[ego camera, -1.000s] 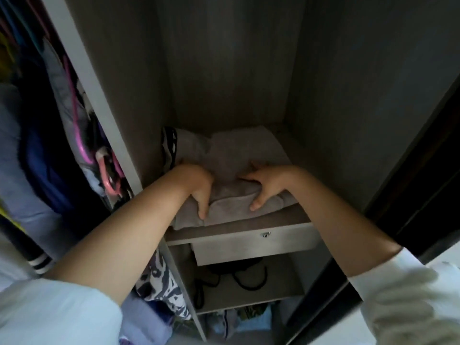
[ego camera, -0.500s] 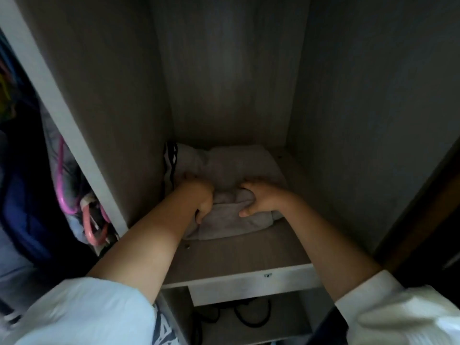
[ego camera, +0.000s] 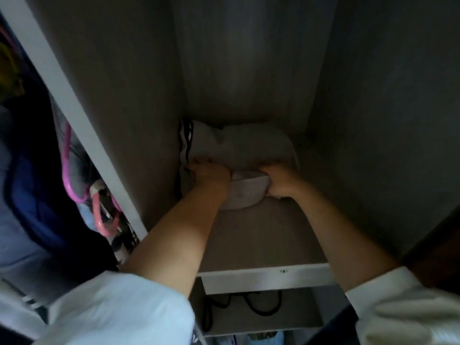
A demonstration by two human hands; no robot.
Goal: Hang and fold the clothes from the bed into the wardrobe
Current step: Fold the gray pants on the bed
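Note:
A folded grey garment [ego camera: 245, 190] lies deep on the wardrobe shelf [ego camera: 261, 242], in front of a pile of folded pale clothes [ego camera: 249, 143] at the back. My left hand [ego camera: 211, 178] grips the garment's left end with curled fingers. My right hand [ego camera: 281, 181] grips its right end the same way. Both forearms reach far into the compartment, and the fingertips are hidden in the cloth.
A white partition [ego camera: 74, 115] separates the shelf from the hanging section, where pink hangers [ego camera: 74, 170] and dark and blue clothes [ego camera: 29, 195] hang. Below the shelf's white front edge [ego camera: 268, 275] a lower shelf holds a black cord [ego camera: 261, 307]. The wardrobe's side wall [ego camera: 373, 120] closes the right.
Both hands have pushed the folded grey garment from the shelf's front edge toward the back, against the pile. My view has moved closer into the compartment.

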